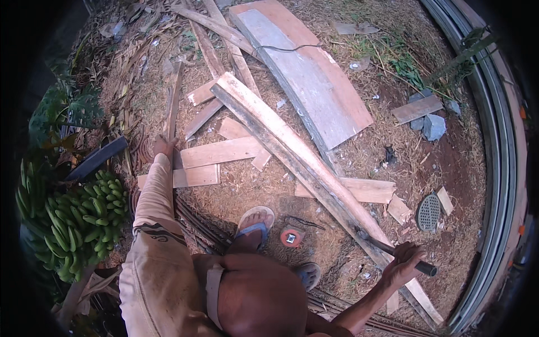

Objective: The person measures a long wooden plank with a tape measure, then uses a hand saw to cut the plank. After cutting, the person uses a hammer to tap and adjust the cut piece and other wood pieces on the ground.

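Note:
My left hand (164, 147) reaches out at the left and is closed on the near end of a narrow wooden strip (174, 101). My right hand (404, 263) grips the dark handle of a hammer (384, 246) at the lower right. Its head end lies over a long wooden plank (292, 154), which runs diagonally from the upper middle to the lower right. One side of this plank is dark and stained, the other pale. Short pale board pieces (219, 153) lie just right of my left hand.
A tape measure (291, 237) lies between my sandalled feet. Green bananas (84, 222) are heaped at the left. A large grey-and-pink panel (309, 67) lies at the top. Metal channels (494, 140) curve along the right, near a round grate (428, 213) and blue-grey stones (433, 127). Thin rods (196, 227) lie behind my feet.

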A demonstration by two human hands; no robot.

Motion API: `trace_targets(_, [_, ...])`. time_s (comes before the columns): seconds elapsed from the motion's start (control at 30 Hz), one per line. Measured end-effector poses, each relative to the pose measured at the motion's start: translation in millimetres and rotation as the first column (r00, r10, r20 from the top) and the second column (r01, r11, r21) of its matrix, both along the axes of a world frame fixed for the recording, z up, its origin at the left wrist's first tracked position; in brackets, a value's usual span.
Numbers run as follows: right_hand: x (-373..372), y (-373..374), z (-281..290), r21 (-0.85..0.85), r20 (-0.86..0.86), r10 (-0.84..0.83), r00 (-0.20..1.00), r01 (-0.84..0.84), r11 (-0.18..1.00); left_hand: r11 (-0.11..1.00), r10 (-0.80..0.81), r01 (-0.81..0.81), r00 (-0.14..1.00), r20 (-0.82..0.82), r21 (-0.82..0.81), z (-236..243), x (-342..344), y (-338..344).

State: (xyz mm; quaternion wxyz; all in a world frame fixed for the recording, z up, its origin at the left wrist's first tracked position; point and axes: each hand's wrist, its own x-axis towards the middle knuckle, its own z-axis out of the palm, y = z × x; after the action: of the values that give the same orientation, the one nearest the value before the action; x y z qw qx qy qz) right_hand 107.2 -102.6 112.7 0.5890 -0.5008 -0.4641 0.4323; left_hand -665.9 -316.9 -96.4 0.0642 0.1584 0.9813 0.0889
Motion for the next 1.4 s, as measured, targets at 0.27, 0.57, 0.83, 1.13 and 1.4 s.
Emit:
trace_targets(0.27, [5.9,3.5,17.7,-0.114,0.222,0.341,0.913,-0.323,0.939,0.991,0.071,-0.070,0.997,0.004,-0.112,-27.2,-57.7,4.0])
trace_targets(0.57, [-62.5,30.6,81.1,-0.008,-0.043,0.230,0.972,-0.230,0.973,0.931,-0.046,0.082,0.993,-0.109,0.357,36.5,13.7,-112.7])
trace_targets(0.83, [-199.5,134.1,94.4,-0.055,0.201,0.208,0.957,-0.201,0.978,0.834,-0.152,0.181,0.984,-0.098,0.521,107.7,132.9,-139.5])
trace_targets(1.13, [-334.0,207.8,85.1,-0.223,0.467,0.397,0.790,-0.329,0.918,0.738,-0.666,0.510,0.653,0.359,0.442,133.1,234.5,-135.1])
trace_targets(1.4, [-405.5,240.3,65.5,-0.350,0.619,0.568,0.543,-0.457,0.818,0.689,-0.719,0.550,0.440,0.538,0.471,123.4,261.0,-60.6])
